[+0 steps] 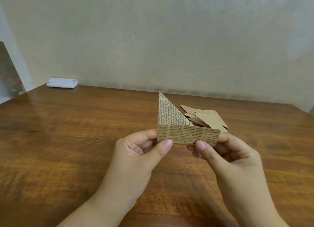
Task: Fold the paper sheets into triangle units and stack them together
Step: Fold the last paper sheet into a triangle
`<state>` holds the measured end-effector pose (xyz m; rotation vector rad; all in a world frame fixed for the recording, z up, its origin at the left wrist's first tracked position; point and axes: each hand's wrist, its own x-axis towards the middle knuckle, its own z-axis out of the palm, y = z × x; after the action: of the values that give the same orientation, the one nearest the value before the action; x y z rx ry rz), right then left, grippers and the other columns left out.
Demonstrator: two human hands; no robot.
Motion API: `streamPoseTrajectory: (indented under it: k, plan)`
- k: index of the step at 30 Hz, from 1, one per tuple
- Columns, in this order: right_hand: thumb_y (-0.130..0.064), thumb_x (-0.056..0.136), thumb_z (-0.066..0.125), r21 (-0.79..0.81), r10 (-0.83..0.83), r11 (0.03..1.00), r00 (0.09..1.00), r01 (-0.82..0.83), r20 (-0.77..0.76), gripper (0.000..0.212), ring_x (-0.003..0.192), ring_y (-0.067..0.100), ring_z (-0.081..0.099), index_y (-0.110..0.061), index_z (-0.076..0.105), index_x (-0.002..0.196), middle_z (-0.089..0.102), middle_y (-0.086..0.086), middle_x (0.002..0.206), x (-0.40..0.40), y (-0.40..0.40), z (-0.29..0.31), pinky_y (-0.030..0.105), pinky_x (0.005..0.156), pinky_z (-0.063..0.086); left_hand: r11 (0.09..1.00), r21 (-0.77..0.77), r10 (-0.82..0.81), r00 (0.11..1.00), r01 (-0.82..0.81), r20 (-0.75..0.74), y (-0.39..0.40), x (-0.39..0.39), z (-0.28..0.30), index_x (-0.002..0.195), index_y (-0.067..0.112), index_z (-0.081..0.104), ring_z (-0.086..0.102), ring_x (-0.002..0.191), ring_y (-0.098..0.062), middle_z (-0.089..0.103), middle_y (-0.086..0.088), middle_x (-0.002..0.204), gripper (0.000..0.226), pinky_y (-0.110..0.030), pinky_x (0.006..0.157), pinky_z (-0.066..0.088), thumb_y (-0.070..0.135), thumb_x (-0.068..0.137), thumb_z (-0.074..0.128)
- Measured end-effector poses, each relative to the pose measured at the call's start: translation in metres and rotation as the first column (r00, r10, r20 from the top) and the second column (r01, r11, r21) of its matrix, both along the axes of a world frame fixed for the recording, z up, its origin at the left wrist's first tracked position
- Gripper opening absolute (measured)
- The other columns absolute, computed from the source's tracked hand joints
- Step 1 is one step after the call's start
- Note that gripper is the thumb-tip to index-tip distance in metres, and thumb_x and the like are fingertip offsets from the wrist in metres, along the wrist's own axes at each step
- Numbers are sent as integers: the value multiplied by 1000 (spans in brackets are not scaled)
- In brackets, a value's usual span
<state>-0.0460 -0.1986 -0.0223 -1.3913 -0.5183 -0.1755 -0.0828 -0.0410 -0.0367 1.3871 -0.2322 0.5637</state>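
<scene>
You have a half-folded sheet [185, 135] of brown, newspaper-print paper held up above the table, its printed side facing you. Its lower part is a flat horizontal band, and from the band's left end a tall triangle flap stands upright, its point at the top. Beyond the sheet, just to its right, a pile [206, 119] of finished brown paper units lies on the table, overlapping one another with their points fanned outward.

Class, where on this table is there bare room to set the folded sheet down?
Bare wood spreads left of the hands, from the white folded cloth to the near edge of the brown wooden table. It is crowded behind the printed brown paper sheet, where the folded brown paper triangles lie.
</scene>
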Motion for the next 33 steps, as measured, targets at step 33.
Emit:
streamPoseTrajectory:
  k: [33]
  plan:
    - [-32,65,70,-138,0,989,917,-60,-399,20,47,9,60,-13,75,71,71,11,64,11,-2,-10,16,45,47,974,-228,-81,914,-13,-398,-6,5,-6,99,2,67,74,77,-19,76,-9,85,15,-16,57,55,2,85,63]
